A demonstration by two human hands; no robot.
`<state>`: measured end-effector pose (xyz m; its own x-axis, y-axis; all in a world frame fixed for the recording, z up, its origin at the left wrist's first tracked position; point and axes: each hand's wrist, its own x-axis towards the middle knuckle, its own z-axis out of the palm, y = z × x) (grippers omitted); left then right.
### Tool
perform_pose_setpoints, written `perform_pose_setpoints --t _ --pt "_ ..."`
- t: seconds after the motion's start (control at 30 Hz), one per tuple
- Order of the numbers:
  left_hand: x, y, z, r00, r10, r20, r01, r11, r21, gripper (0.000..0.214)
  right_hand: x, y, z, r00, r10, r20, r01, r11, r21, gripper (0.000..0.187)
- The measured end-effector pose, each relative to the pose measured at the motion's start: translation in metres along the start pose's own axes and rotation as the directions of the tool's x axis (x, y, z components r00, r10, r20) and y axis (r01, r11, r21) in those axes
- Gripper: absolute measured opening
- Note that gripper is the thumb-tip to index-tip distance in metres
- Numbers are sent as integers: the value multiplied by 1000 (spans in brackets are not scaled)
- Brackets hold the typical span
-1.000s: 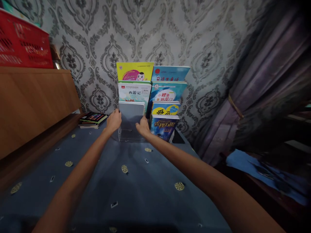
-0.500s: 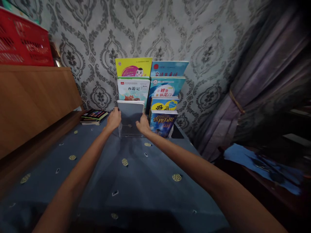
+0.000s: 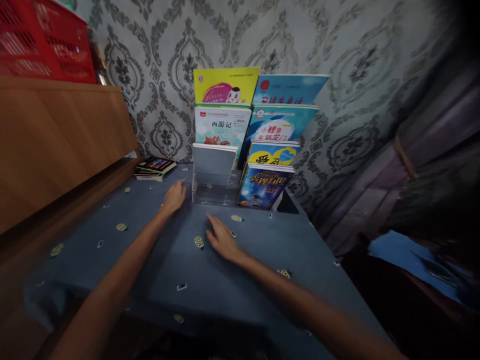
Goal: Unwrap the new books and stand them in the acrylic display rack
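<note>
A clear tiered book stand [image 3: 215, 192] stands at the far edge of a table with a blue patterned cloth [image 3: 150, 260], against the wall. Its tiers hold several children's books, among them a grey book [image 3: 213, 159] in the left column and a dark blue book [image 3: 265, 187] at the front right. My left hand [image 3: 173, 197] lies open and palm-down on the cloth just left of the stand's front. My right hand [image 3: 222, 240] rests open on the cloth a short way before the stand, fingers stretched out. Neither hand holds anything.
A small stack of dark books [image 3: 154, 168] lies at the table's far left. A wooden cabinet [image 3: 56, 145] with a red crate [image 3: 45, 42] on top flanks the left. Dark curtains [image 3: 423, 150] and a blue cloth [image 3: 408, 257] are on the right.
Both hands have come off the grey book and the stand and moved back toward me onto the cloth. The camera has shifted, so the stand sits further right.
</note>
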<state>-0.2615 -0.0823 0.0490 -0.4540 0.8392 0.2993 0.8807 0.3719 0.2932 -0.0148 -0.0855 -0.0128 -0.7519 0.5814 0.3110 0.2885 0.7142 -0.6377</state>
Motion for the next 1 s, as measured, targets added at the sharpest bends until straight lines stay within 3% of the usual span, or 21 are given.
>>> perform_pose_setpoints --t 0.13,0.3,0.53,0.63,0.77,0.87,1.0 --pt "8 -42 6 991 -132 -3 131 986 107 35 -20 4 17 999 -46 18 45 999 30 55" --pt "40 -75 -2 974 -218 -70 227 952 205 42 -21 2 15 999 -33 8 33 999 33 49" --pt "98 -86 7 984 -155 -90 173 953 251 51 -28 -21 -2 996 -37 81 41 998 -42 48" --pt "124 -93 18 993 -109 -51 119 954 276 57 -31 -21 -5 998 -38 54 38 999 -3 46" --pt "154 -105 31 989 -145 -20 145 948 284 59 -32 -16 -4 999 -28 -21 29 998 52 41" --pt "163 -110 34 988 -152 -13 148 932 331 57 -29 -14 -4 1000 -13 -25 15 997 72 39" --pt "154 -111 28 994 -110 8 96 892 441 57 -27 -16 -7 1000 -3 -24 6 995 104 41"
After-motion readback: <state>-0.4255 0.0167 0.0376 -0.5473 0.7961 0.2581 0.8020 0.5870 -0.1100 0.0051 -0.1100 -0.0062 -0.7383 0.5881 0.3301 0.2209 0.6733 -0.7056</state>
